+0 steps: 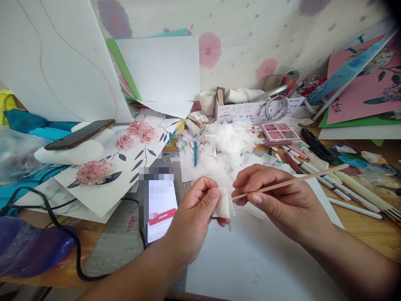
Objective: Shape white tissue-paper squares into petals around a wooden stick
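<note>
Between the thumb and fingers of my left hand [200, 209] is a folded piece of thin white tissue paper [223, 202], held upright over a white sheet [244, 255]. My right hand [275, 200] pinches a thin, flat wooden stick [300, 179]. The stick slants, its lower tip close beside the tissue and its other end pointing up to the right. Whether the tip touches the tissue I cannot tell. Just behind my hands lies a heap of loose white tissue pieces [228, 138].
A lit phone [161, 209] lies on a grey cutting mat [109, 251] at the left. Several pens [338, 188] are scattered at the right. Behind are a paper cup [207, 103] and a pink palette [280, 132]. Pink paper flowers [94, 171] lie on sheets, near a black cable [59, 225].
</note>
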Available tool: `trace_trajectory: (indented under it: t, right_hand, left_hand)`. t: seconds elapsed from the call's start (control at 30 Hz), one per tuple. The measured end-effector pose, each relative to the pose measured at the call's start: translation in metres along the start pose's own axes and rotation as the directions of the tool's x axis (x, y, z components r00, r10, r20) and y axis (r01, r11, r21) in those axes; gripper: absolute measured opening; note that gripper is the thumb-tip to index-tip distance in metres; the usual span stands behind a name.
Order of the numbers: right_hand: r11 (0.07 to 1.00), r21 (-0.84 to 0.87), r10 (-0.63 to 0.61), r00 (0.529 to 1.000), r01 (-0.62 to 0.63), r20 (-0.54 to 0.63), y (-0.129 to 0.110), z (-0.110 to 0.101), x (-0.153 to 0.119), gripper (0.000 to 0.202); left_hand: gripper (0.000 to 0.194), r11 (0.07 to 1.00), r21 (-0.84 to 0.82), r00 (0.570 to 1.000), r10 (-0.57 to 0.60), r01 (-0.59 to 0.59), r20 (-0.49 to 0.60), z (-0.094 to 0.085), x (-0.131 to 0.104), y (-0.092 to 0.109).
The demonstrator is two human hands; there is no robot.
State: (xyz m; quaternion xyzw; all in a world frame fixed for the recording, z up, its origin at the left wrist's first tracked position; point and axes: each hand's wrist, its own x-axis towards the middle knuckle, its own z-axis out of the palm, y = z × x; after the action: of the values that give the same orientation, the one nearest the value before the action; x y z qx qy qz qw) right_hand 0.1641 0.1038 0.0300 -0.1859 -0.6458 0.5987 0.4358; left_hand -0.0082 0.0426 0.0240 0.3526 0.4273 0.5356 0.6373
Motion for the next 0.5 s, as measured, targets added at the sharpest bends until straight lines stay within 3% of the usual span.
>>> trace_trajectory:
  t: [0.13,0.3,0.5]
  right_hand:
    - [1.0,0.009,0.004,1.0,-0.004,0.0,-0.0001,0.0006,0.0006,0.009]
    - [0.999,0.031,-0.012,1.0,0.012,0.004,-0.0011,0.0017,0.0015,0.01]
    - [0.999,0.011,-0.039,0.999,0.039,-0.016,-0.0025,0.0041,0.0033,0.012]
  left_hand:
    - [0.023,1.0,0.012,1.0,0.017,-0.016,-0.004,-0.0007,0.0015,-0.0011]
    - [0.015,0.997,0.051,0.998,-0.05,0.051,-0.036,-0.0016,0.0022,-0.0019]
    - [0.025,0.997,-0.044,0.998,-0.06,0.061,0.006,0.0012,0.0014,0.0001]
